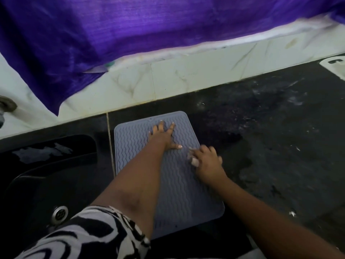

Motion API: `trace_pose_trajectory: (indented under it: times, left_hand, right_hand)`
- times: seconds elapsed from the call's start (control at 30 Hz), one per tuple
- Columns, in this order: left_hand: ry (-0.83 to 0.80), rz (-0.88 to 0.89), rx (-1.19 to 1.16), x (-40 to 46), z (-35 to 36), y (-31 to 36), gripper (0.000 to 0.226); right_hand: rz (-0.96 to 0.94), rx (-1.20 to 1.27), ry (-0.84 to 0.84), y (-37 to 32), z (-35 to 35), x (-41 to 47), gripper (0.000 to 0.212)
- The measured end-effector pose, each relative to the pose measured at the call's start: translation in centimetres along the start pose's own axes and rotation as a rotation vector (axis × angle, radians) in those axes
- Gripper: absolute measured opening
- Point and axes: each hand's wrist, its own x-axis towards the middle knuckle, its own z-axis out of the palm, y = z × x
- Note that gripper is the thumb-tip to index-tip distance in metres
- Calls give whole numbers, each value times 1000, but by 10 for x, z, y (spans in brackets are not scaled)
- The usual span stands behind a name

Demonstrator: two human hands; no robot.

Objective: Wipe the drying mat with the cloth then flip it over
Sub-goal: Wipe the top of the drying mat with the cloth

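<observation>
A grey drying mat point(177, 184) with wavy ridges lies flat on the dark counter, just right of the sink. My left hand point(164, 136) rests flat on the mat's far part, fingers spread. At the mat's right edge my right hand point(206, 161) is blurred with its fingers curled. A small pale thing shows at its fingers. I cannot tell whether that is the cloth.
A black sink point(46, 180) with a metal drain point(59, 214) sits at the left. A purple curtain point(130, 34) hangs over the white tiled backsplash point(186, 79). The dark countertop point(280, 137) stretches right, speckled with white bits. A white object point(334, 67) lies at the far right.
</observation>
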Motion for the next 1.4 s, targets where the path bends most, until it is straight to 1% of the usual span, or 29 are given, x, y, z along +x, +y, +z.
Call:
trace_pose_trajectory:
  times: [0.1, 0.17, 0.2, 0.27, 0.3, 0.33, 0.37, 0.4, 0.43, 0.47, 0.53, 0.57, 0.6, 0.63, 0.7, 0.8, 0.93, 1.0, 1.03, 1.07, 1.1, 1.13, 1.17, 1.2, 1.23, 1.27, 1.3, 1.37, 1.4]
  left_hand:
    - [-8, 6, -21, -2, -3, -1, 108]
    - [-11, 5, -6, -8, -2, 0, 106]
    - [-4, 1, 4, -12, -1, 2, 104]
    - [53, 1, 34, -19, 0, 6, 98]
    - [122, 25, 44, -24, 2, 10, 94]
    - [226, 73, 42, -30, 7, 15, 89]
    - [346, 135, 15, -37, 14, 19, 85]
    - [456, 189, -42, -44, 23, 22, 82]
    - [525, 211, -110, -50, 32, 23, 79]
    - [534, 205, -169, -56, 42, 20, 78]
    - [388, 168, -151, -61, 64, 10, 85]
    - [295, 168, -92, -61, 74, 4, 89]
    - [247, 179, -53, -60, 80, -1, 89]
    - [242, 189, -40, -59, 83, -4, 89]
    - [256, 192, -32, -58, 83, -3, 89]
    - [195, 175, -39, -55, 76, 1, 93]
    - [169, 164, -44, -63, 73, 0, 95]
    - [159, 166, -45, -66, 71, 2, 94]
    - [144, 161, -37, -68, 70, 4, 94]
    - [118, 157, -23, -71, 66, 5, 94]
    - [85, 152, -11, -72, 61, 6, 94]
    - [59, 149, -5, -74, 57, 8, 94]
    - [60, 154, -7, -76, 57, 9, 92]
    - [100, 166, -9, -80, 60, 9, 89]
    - [177, 188, -15, -85, 64, 11, 85]
    - [275, 218, -32, -92, 69, 14, 79]
    - [374, 248, -50, -99, 74, 16, 73]
    - [510, 268, -55, -112, 85, 20, 61]
    - [532, 268, -50, -118, 89, 21, 57]
  right_hand:
    - [44, -14, 15, 11, 2, -73, 37]
    - [112, -41, -86, 13, -6, -94, 29]
    - [140, 0, -148, 12, -13, -93, 23]
    - [178, 219, -243, 10, -35, -74, 16]
    - [188, 348, -228, 6, -47, -62, 19]
    - [197, 454, -156, 3, -55, -46, 19]
    - [189, 482, -79, 0, -61, -28, 13]
    - [141, 428, -28, -4, -64, -13, 2]
    - [94, 320, -10, -10, -61, -1, 11]
    - [53, 205, -45, -12, -51, 8, 21]
    - [33, 32, -114, -12, -25, 6, 33]
    - [33, -39, -89, -12, -12, -3, 35]
    - [4, -105, -31, -12, -1, -13, 36]
    - [-15, -144, 15, -11, 7, -23, 38]
    - [-4, -128, 67, -6, 12, -40, 42]
    - [23, -3, 42, 4, 6, -72, 41]
    - [44, -76, -41, 9, 6, -133, 41]
    - [75, -103, -172, 10, -1, -151, 45]
    - [85, -105, -263, 10, -9, -151, 42]
    - [139, -64, -334, 8, -19, -148, 32]
    - [220, -1, -392, 4, -31, -145, 17]
    - [263, 58, -403, 1, -41, -143, 7]
    - [255, 72, -366, -1, -44, -138, 14]
    - [245, 97, -306, -6, -45, -133, 17]
    - [234, 106, -239, -11, -44, -129, 14]
    - [213, 100, -181, -17, -42, -128, 6]
    - [193, 70, -125, -22, -36, -127, 8]
    - [194, 17, -61, -23, -20, -129, 24]
    - [206, -7, -37, -21, -12, -133, 30]
